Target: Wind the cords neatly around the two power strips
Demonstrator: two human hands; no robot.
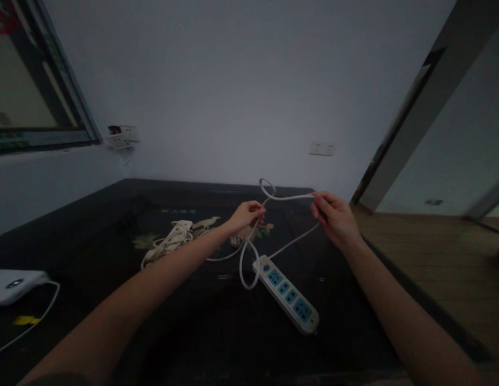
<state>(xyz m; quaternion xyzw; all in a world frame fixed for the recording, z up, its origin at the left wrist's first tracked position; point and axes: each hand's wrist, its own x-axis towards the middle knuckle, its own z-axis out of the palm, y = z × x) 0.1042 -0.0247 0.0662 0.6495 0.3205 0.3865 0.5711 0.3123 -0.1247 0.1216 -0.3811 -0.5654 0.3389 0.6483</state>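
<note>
Both hands grip the white power cord (291,198) of a power strip, holding a stretch of it above the dark table. My left hand (249,213) pinches the cord near the centre, with one small loop above the fingers and a larger one hanging below. On the right, my right hand (332,214) is closed on the cord, which runs back down to the strip. The white power strip (287,295) with blue sockets lies on the table below the hands. A plug (235,241) rests on the table just left of my left hand.
A bundled white cord (172,238) lies left of centre, partly behind my left forearm. At the far left is a white device (16,284) with its own cable. Wall sockets (321,148) are behind the dark table (217,332); wooden floor (422,257) lies to the right.
</note>
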